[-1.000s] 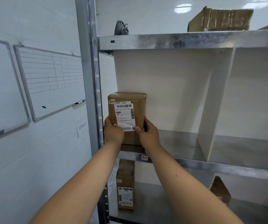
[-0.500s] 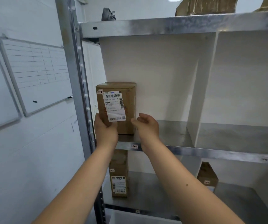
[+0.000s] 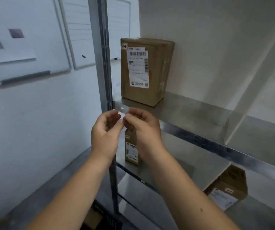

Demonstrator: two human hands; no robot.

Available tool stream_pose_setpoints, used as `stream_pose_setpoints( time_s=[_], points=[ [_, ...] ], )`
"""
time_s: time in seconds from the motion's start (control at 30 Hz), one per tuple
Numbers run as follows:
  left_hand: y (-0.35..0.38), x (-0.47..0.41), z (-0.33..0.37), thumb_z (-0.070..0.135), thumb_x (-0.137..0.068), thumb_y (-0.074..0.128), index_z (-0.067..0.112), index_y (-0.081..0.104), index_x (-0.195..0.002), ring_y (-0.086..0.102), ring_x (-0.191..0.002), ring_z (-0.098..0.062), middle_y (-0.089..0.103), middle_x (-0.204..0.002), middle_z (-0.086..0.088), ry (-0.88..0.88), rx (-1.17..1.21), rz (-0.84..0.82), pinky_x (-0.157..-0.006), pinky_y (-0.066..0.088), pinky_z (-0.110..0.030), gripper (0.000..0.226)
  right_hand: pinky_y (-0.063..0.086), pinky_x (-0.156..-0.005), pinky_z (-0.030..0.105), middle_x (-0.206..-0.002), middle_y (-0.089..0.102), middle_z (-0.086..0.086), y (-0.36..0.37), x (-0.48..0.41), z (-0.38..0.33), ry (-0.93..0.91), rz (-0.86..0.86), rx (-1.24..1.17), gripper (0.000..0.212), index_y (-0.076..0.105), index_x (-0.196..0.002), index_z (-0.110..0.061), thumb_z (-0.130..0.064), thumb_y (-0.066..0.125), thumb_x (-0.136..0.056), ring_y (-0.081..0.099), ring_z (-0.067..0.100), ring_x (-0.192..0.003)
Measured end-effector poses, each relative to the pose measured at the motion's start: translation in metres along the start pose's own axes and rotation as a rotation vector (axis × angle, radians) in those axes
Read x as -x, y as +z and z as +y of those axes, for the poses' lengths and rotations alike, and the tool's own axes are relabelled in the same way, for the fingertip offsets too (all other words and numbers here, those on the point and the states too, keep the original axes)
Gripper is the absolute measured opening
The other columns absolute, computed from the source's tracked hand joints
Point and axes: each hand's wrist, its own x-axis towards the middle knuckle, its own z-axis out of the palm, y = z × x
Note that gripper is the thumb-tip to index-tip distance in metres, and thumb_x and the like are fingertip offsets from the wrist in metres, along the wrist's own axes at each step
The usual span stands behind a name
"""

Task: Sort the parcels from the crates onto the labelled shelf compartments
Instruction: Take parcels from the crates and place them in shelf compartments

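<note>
A brown cardboard parcel (image 3: 143,70) with a white shipping label stands upright at the left end of the metal shelf (image 3: 199,113), beside the steel upright. Both my hands hover just below and in front of it, apart from the box. My left hand (image 3: 106,128) and my right hand (image 3: 143,128) face each other with loosely curled fingers and hold nothing. A small compartment label (image 3: 121,115) on the shelf's front edge shows between my fingertips.
One level down stand a narrow parcel (image 3: 131,151), partly behind my right hand, and another parcel (image 3: 228,186) further right. A white divider (image 3: 253,83) bounds the compartment. Whiteboards (image 3: 25,39) hang on the left wall. A black crate (image 3: 103,218) sits at the floor.
Both hands have let go of the parcel and drawn back below the shelf edge. The parcel stays upright on the shelf. My view has tilted downward.
</note>
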Motion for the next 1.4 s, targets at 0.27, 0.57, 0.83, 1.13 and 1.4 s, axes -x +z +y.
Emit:
stream_pose_setpoints(
  time_s=[0.27, 0.57, 0.83, 1.13, 1.4],
  points=[
    [-0.047, 0.059, -0.044, 0.011, -0.088, 0.068, 0.019, 0.071, -0.106, 0.071, -0.103, -0.023, 0.074, -0.109, -0.013, -0.151, -0.089, 0.250, -0.096, 0.057, -0.037, 0.020, 0.058, -0.101, 0.047, -0.115, 0.073, 0.023, 0.004, 0.029, 0.080, 0.332, -0.249, -0.048, 0.024, 0.071, -0.113, -0.004, -0.003, 0.073, -0.089, 0.074, 0.035, -0.109],
    [-0.132, 0.131, -0.096, 0.006, -0.097, 0.070, 0.017, 0.070, -0.106, 0.069, -0.082, 0.000, 0.071, -0.098, -0.002, -0.449, -0.232, 0.484, -0.078, 0.054, -0.019, 0.015, 0.057, -0.090, 0.044, -0.097, 0.070, 0.020, 0.029, 0.070, 0.187, 0.687, -0.447, 0.041, 0.012, 0.068, -0.105, -0.006, 0.001, 0.068, -0.095, 0.068, 0.030, -0.091],
    [-0.186, 0.147, -0.168, 0.017, -0.094, 0.076, 0.028, 0.072, -0.101, 0.069, -0.098, -0.013, 0.073, -0.104, 0.001, -0.693, -0.225, 0.507, -0.088, 0.053, -0.029, 0.014, 0.057, -0.084, 0.043, -0.088, 0.070, 0.014, 0.040, 0.077, 0.295, 0.812, -0.291, 0.160, 0.012, 0.070, -0.103, -0.007, 0.003, 0.066, -0.096, 0.067, 0.027, -0.084],
    [-0.228, 0.143, -0.256, 0.021, -0.097, 0.072, 0.020, 0.072, -0.119, 0.067, -0.111, -0.013, 0.072, -0.116, 0.002, -0.940, -0.090, 0.499, -0.096, 0.054, -0.032, 0.021, 0.060, -0.092, 0.042, -0.098, 0.071, 0.015, 0.039, 0.057, 0.385, 0.910, -0.235, 0.370, 0.013, 0.069, -0.105, -0.008, 0.001, 0.067, -0.096, 0.070, 0.026, -0.090],
    [-0.213, 0.118, -0.327, 0.017, -0.098, 0.070, 0.018, 0.071, -0.121, 0.066, -0.105, -0.006, 0.073, -0.113, 0.004, -0.988, -0.070, 0.606, -0.084, 0.050, -0.022, 0.023, 0.061, -0.096, 0.045, -0.113, 0.074, 0.023, 0.037, 0.018, 0.466, 1.063, -0.328, 0.444, 0.021, 0.069, -0.114, -0.007, -0.004, 0.071, -0.093, 0.074, 0.035, -0.108]
  ],
)
